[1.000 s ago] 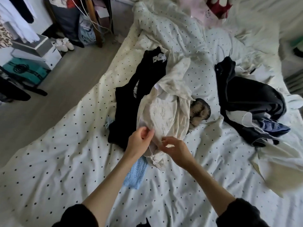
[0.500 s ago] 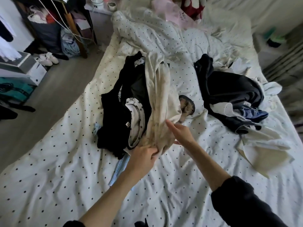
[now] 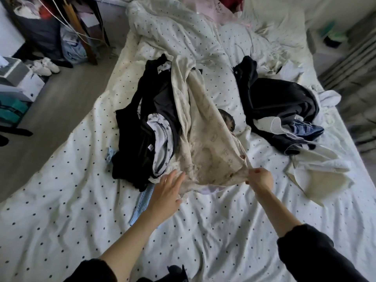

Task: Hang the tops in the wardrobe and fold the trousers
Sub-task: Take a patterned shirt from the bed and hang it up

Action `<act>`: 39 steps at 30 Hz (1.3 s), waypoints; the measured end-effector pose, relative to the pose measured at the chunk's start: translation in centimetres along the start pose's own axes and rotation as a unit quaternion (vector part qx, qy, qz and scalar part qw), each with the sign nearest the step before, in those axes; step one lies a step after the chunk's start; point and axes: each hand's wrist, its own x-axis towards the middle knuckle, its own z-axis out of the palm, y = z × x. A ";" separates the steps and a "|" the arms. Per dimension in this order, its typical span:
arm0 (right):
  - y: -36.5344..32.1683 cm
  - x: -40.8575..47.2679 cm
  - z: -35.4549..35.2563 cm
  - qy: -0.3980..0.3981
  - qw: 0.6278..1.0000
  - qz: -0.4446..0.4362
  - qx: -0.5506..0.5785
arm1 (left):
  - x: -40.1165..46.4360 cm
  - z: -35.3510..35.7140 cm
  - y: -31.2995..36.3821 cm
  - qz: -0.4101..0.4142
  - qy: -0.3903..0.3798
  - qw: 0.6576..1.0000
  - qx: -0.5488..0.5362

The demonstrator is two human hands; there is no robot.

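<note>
A cream patterned garment lies stretched down the middle of the bed. My right hand pinches its near right corner and holds it pulled out to the right. My left hand hovers with straight spread fingers at the garment's near left edge, fingertips at the cloth. Under and left of the cream garment lies a black garment with a white star-print piece on it. A light blue knit item pokes out beneath my left wrist.
The bed has a white dotted sheet. A second pile of black clothes and a cream cloth lie on the right. A small dark patterned item sits behind the cream garment. Boxes, white shoes and bags stand on the floor at left.
My left hand has let go of the cream garment and opened. My right hand has taken the garment's corner and pulled it right, spreading the cloth wider.
</note>
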 end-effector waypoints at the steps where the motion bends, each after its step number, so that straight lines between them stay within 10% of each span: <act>1: 0.0 0.0 0.0 0.005 1.000 -0.004 -0.011 | 0.5 0.2 -0.1 -0.005 -0.026 0.999 0.033; 10: 0.6 -4.8 4.7 -0.180 0.947 -0.215 -0.154 | 2.8 0.8 -1.4 -0.056 -0.009 0.983 0.173; 16: 0.7 -7.7 7.0 -0.265 0.820 -0.392 -0.323 | -0.4 1.0 0.6 0.014 0.086 0.986 -0.139; 24: 0.7 -5.7 0.8 -0.261 0.921 -0.283 -0.060 | 1.5 -0.3 1.4 0.037 0.154 0.984 -0.086; 33: 2.2 -2.6 -8.6 -0.414 0.899 -0.077 0.120 | 5.4 -4.6 4.9 0.041 0.187 0.970 -0.153; 39: 3.9 -0.2 -10.6 -0.263 0.958 -0.089 -0.075 | 3.6 -3.7 9.7 0.093 0.109 0.978 -0.155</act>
